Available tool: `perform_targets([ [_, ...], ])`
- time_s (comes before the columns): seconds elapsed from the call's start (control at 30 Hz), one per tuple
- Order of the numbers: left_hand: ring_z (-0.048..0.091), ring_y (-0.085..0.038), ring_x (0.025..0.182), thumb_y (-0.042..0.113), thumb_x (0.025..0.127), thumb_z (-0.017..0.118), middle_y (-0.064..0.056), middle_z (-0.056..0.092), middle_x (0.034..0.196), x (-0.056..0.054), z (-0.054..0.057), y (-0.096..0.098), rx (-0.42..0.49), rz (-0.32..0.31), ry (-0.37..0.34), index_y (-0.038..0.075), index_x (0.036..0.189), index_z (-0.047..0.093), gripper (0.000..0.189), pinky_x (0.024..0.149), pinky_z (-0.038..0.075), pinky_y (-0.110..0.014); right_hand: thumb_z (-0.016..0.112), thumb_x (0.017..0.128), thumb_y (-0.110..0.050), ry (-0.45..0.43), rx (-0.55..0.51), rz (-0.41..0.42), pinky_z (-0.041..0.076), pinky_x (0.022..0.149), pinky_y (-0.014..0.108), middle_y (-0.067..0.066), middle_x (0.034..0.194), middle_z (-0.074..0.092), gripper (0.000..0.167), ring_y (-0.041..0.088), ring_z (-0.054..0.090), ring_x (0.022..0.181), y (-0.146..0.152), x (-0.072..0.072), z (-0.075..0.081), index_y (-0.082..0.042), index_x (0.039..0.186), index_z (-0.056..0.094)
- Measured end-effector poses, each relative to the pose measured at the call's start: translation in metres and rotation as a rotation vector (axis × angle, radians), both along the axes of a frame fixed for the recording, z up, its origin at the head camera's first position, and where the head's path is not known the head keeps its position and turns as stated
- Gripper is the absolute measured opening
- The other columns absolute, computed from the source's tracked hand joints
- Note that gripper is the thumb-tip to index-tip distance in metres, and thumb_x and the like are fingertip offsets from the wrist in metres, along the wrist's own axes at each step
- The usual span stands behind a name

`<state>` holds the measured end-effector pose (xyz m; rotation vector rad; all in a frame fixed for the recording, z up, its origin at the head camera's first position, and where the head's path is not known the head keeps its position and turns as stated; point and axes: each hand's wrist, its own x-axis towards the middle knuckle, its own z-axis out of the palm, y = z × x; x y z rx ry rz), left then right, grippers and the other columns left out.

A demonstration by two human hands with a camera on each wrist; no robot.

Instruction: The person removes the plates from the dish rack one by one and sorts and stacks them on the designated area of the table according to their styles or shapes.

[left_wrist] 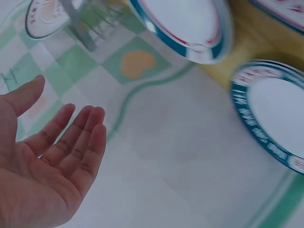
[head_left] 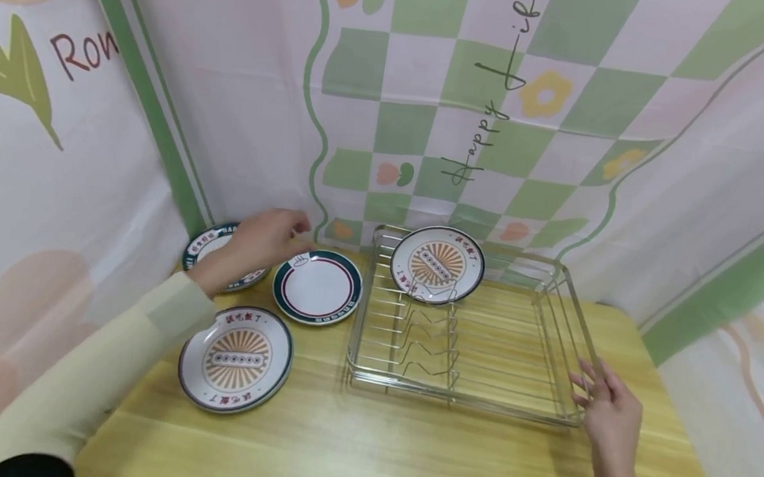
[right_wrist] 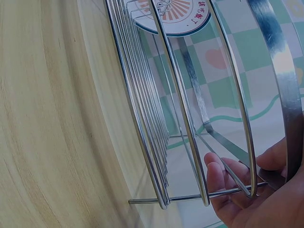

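My left hand [head_left: 267, 241] is above the plates at the back left, holding nothing. Its fingers are relaxed and the palm shows in the left wrist view. Below it lie a green-rimmed plate [head_left: 319, 287] and a stack of green-rimmed plates [head_left: 201, 245], partly hidden by the hand. My right hand [head_left: 614, 414] grips the right end of a metal wire dish rack [head_left: 463, 401], its fingers [right_wrist: 216, 178] curled around the frame. One plate with an orange sunburst [head_left: 437, 264] leans upright in the rack's back left, among the wavy wire dividers.
A stack of sunburst plates [head_left: 235, 359] lies at the front left of the wooden table [head_left: 365, 454]. Behind the rack hangs a green-checked cloth [head_left: 407, 128], close to its back edge. Another printed cloth [head_left: 91, 171] hangs at the left.
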<state>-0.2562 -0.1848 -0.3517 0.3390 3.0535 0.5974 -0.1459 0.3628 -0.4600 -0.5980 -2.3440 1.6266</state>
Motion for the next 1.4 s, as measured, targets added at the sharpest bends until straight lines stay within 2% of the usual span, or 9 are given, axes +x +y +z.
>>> perform_targets([
  [0.23, 0.068, -0.028, 0.105, 0.034, 0.099, 0.073, -0.013, 0.074, 0.119, -0.033, 0.006, 0.041, 0.061, -0.154, 0.033, 0.006, 0.124, 0.071, 0.038, 0.095, 0.055, -0.045, 0.033, 0.115, -0.010, -0.012, -0.008, -0.003, 0.058, 0.074, 0.015, 0.019, 0.155, 0.050, 0.049, -0.012, 0.066, 0.085, -0.001, 0.000, 0.002, -0.005, 0.163, 0.032],
  [0.47, 0.067, -0.029, 0.115, 0.036, 0.099, 0.076, -0.014, 0.072, 0.126, -0.059, 0.012, 0.077, 0.030, -0.225, 0.082, 0.004, 0.129, 0.069, 0.044, 0.101, 0.053, -0.044, 0.034, 0.115, -0.009, -0.004, -0.022, -0.003, 0.058, 0.074, 0.016, 0.011, 0.151, 0.054, 0.049, -0.011, 0.067, 0.084, 0.001, 0.001, 0.002, -0.003, 0.163, 0.031],
  [0.7, 0.067, -0.026, 0.107, 0.033, 0.099, 0.076, -0.012, 0.074, 0.118, -0.081, 0.010, 0.112, -0.004, -0.278, 0.090, 0.004, 0.128, 0.071, 0.041, 0.093, 0.055, -0.042, 0.034, 0.115, -0.009, -0.003, -0.055, -0.018, 0.058, 0.072, 0.015, 0.008, 0.151, 0.055, 0.049, -0.011, 0.067, 0.084, 0.003, 0.000, 0.002, -0.004, 0.163, 0.032],
  [0.83, 0.067, -0.025, 0.110, 0.033, 0.100, 0.075, -0.009, 0.073, 0.121, -0.088, 0.007, 0.131, -0.025, -0.281, 0.087, 0.006, 0.131, 0.069, 0.042, 0.096, 0.054, -0.039, 0.035, 0.114, -0.009, 0.007, -0.083, -0.015, 0.058, 0.072, 0.016, 0.002, 0.147, 0.058, 0.049, -0.010, 0.068, 0.084, 0.002, 0.000, 0.001, -0.002, 0.163, 0.032],
  [0.93, 0.066, -0.024, 0.115, 0.033, 0.100, 0.075, -0.009, 0.072, 0.127, -0.090, 0.004, 0.144, -0.033, -0.293, 0.087, 0.007, 0.136, 0.066, 0.045, 0.100, 0.053, -0.037, 0.035, 0.114, -0.009, 0.012, -0.056, -0.006, 0.058, 0.071, 0.015, -0.006, 0.142, 0.062, 0.049, -0.011, 0.068, 0.083, 0.001, 0.001, 0.000, -0.001, 0.162, 0.031],
  [1.0, 0.066, -0.023, 0.116, 0.034, 0.101, 0.074, -0.008, 0.071, 0.128, -0.090, 0.003, 0.151, -0.037, -0.296, 0.078, 0.008, 0.136, 0.066, 0.044, 0.101, 0.053, -0.035, 0.035, 0.114, -0.009, 0.010, -0.042, -0.010, 0.058, 0.071, 0.015, -0.006, 0.141, 0.062, 0.048, -0.011, 0.068, 0.082, 0.001, 0.000, 0.000, -0.001, 0.162, 0.032],
  [1.07, 0.066, -0.022, 0.117, 0.034, 0.101, 0.074, -0.007, 0.071, 0.129, -0.091, 0.002, 0.158, -0.039, -0.288, 0.066, 0.009, 0.136, 0.066, 0.044, 0.101, 0.053, -0.034, 0.035, 0.114, -0.009, -0.003, -0.016, -0.018, 0.058, 0.071, 0.015, -0.004, 0.143, 0.062, 0.048, -0.011, 0.067, 0.083, 0.001, 0.000, 0.000, -0.002, 0.162, 0.033],
  [1.23, 0.066, -0.019, 0.113, 0.032, 0.101, 0.074, -0.005, 0.072, 0.125, -0.093, -0.003, 0.168, -0.029, -0.267, 0.039, 0.011, 0.134, 0.067, 0.040, 0.098, 0.053, -0.032, 0.033, 0.115, -0.009, -0.034, 0.080, -0.002, 0.058, 0.074, 0.015, 0.017, 0.155, 0.052, 0.047, -0.014, 0.064, 0.085, 0.000, -0.001, 0.001, -0.004, 0.162, 0.033],
  [1.4, 0.065, -0.018, 0.107, 0.028, 0.102, 0.074, -0.003, 0.072, 0.118, -0.098, -0.010, 0.174, -0.025, -0.276, 0.029, 0.011, 0.129, 0.071, 0.032, 0.095, 0.052, -0.031, 0.033, 0.115, -0.009, -0.042, 0.061, -0.005, 0.058, 0.074, 0.015, 0.018, 0.156, 0.050, 0.048, -0.013, 0.065, 0.085, 0.000, -0.001, 0.002, -0.006, 0.163, 0.032],
])
